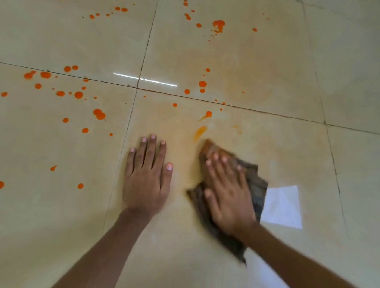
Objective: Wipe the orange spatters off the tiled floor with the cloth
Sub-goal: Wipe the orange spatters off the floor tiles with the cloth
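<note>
My right hand lies flat with straight fingers on a crumpled grey-brown cloth, pressing it onto the beige tiled floor. The cloth's far tip is stained orange, and a smeared orange streak lies just beyond it. My left hand rests flat on the tile to the left of the cloth, fingers spread and holding nothing. Several round orange spatters dot the tiles to the left, and more spatters sit farther ahead. A faint orange haze covers the tile between my hands.
Dark grout lines cross just ahead of my hands. Bright patches of reflected light lie on the glossy tile right of the cloth. The far right tiles show dull scuff marks.
</note>
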